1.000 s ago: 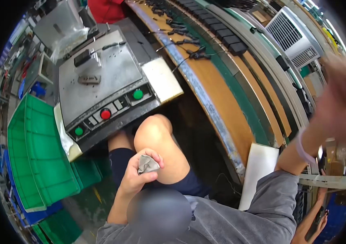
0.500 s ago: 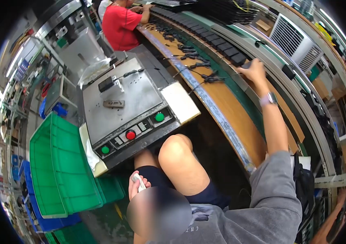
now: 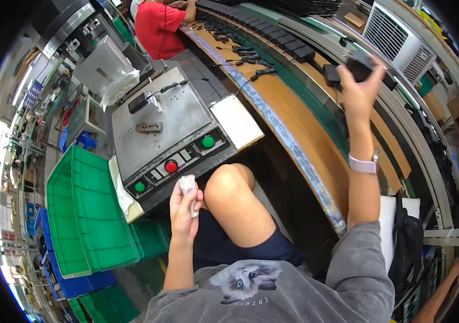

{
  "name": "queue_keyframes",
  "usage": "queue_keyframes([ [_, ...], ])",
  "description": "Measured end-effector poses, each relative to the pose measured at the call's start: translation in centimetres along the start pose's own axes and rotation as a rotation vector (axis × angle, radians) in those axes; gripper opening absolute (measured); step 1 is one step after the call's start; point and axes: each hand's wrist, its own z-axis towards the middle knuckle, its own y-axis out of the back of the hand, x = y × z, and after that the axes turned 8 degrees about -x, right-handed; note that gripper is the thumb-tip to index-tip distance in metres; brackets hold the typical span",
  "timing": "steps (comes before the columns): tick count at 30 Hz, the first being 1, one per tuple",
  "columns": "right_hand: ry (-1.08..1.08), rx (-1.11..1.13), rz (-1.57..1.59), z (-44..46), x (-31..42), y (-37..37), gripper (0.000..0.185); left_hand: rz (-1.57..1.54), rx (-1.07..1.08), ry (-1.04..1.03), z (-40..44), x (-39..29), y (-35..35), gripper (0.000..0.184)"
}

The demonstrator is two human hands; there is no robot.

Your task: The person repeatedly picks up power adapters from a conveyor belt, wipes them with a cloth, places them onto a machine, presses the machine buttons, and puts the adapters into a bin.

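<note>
My left hand (image 3: 185, 207) is closed around a crumpled white cloth (image 3: 187, 185), above my thigh and in front of the press bench. My right hand (image 3: 360, 97) is raised over the right-hand conveyor rail, its fingers around a black power adapter (image 3: 360, 67); both are smeared by motion. Just left of that hand another black adapter (image 3: 331, 74) sits on the line. Farther up, a long row of black adapters (image 3: 294, 47) stands on the belt, with their black cables (image 3: 262, 72) bunched on the wooden ledge.
A metal fixture plate (image 3: 159, 118) with a black adapter (image 3: 139, 102) on it stands ahead, with green and red buttons (image 3: 171, 166) along its front. Green bins (image 3: 95, 215) are at the left. A person in a red shirt (image 3: 157, 29) works farther up the line.
My right hand has lifted away from the row, up and to the right, with an adapter in it. My left hand has risen with the cloth. My view has shifted slightly.
</note>
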Motion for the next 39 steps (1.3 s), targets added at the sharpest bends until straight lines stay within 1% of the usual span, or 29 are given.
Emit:
queue_keyframes([
  [2,-0.334,0.12,0.22,-0.3,-5.8,-0.4,0.061,0.017,0.05,-0.001,0.3,0.5,-0.8,0.02],
  [3,-0.275,-0.009,0.1,0.1,-8.6,0.0,0.063,0.05,0.027,-0.03,0.1,0.6,-1.3,0.019],
  [4,-0.234,-0.155,0.081,1.1,-6.9,1.0,0.057,0.086,0.003,-0.059,-0.1,0.3,-1.9,0.018],
  [5,-0.262,-0.15,0.0,2.7,-1.2,2.8,0.051,0.082,-0.035,-0.143,-0.6,0.0,-2.9,0.02],
  [6,-0.152,-0.184,0.16,4.3,0.4,4.5,0.044,0.128,-0.033,-0.192,-1.0,-0.2,-3.0,0.023],
  [7,0.07,-0.235,0.349,6.7,-1.1,6.3,0.04,0.157,-0.047,-0.225,-1.0,-0.1,-2.9,0.025],
  [8,0.173,-0.303,0.509,6.0,3.0,6.8,0.04,0.185,-0.057,-0.263,-0.8,0.0,-2.8,0.027],
  [9,0.249,-0.338,0.545,5.6,5.0,7.5,0.044,0.189,-0.03,-0.24,-0.5,-0.3,-2.6,0.028],
  [10,0.245,-0.295,0.579,4.8,6.5,7.8,0.047,0.176,-0.011,-0.205,-0.1,-0.7,-2.8,0.028],
  [12,0.257,-0.122,0.486,4.0,7.0,7.5,0.047,0.15,0.073,-0.152,0.9,-1.7,-3.8,0.027],
  [13,0.146,0.061,0.407,3.0,7.2,7.4,0.052,0.064,0.084,-0.086,1.3,-2.2,-4.6,0.029],
  [14,0.006,0.188,0.492,1.7,7.3,6.3,0.049,-0.021,0.14,-0.071,2.2,-2.5,-5.7,0.03],
  [15,-0.089,0.315,0.491,0.7,7.2,5.4,0.041,0.032,0.178,-0.068,3.3,-2.9,-6.5,0.03],
  [16,-0.323,0.478,0.599,-0.2,7.3,4.6,0.031,0.083,0.208,-0.066,4.2,-3.2,-7.1,0.03],
  [17,-0.502,0.613,0.583,-1.0,7.5,3.7,0.028,0.19,0.209,-0.103,5.2,-3.6,-8.0,0.027],
  [18,-0.649,0.808,0.618,-1.8,6.8,2.9,0.027,0.292,0.206,-0.14,6.0,-3.9,-8.9,0.025],
  [20,-0.828,1.102,0.617,-3.7,7.1,1.8,0.028,0.294,0.26,-0.217,7.2,-4.1,-10.3,0.022],
  [22,-1.075,1.309,0.688,-6.1,6.8,0.4,0.031,0.255,0.262,-0.204,7.4,-4.8,-11.8,0.021],
  [24,-1.171,1.344,0.679,-9.8,6.4,-0.9,0.029,0.252,0.22,-0.339,7.2,-4.8,-12.9,0.02],
  [25,-1.185,1.292,0.633,-11.2,6.8,-1.2,0.027,0.277,0.212,-0.422,7.2,-4.6,-13.3,0.018],
  [26,-1.212,1.286,0.618,-12.2,6.6,-1.5,0.025,0.295,0.207,-0.477,7.0,-4.4,-13.5,0.018],
  [28,-1.29,1.262,0.623,-13.2,6.0,-1.9,0.026,0.46,0.271,-0.608,6.5,-4.1,-13.5,0.017],
  [30,-1.279,1.218,0.631,-13.3,5.8,-2.1,0.025,0.731,0.317,-0.743,5.7,-4.3,-13.4,0.011],
  [32,-1.248,1.189,0.609,-13.3,5.9,-2.2,0.026,0.89,0.353,-0.95,5.2,-4.3,-13.1,0.008],
  [33,-1.227,1.172,0.59,-13.3,6.0,-2.1,0.027,0.819,0.341,-0.913,5.4,-3.8,-12.9,0.009],
  [36,-1.148,1.155,0.541,-13.7,6.2,-2.1,0.033,0.842,0.274,-0.901,5.1,-3.6,-13.0,0.012],
  [37,-1.133,1.14,0.521,-13.9,6.5,-2.1,0.034,0.902,0.28,-1.027,5.2,-3.5,-13.0,0.013],
  [39,-1.113,1.132,0.509,-14.3,6.4,-2.0,0.037,0.783,0.226,-1.005,5.6,-2.8,-13.2,0.014],
])
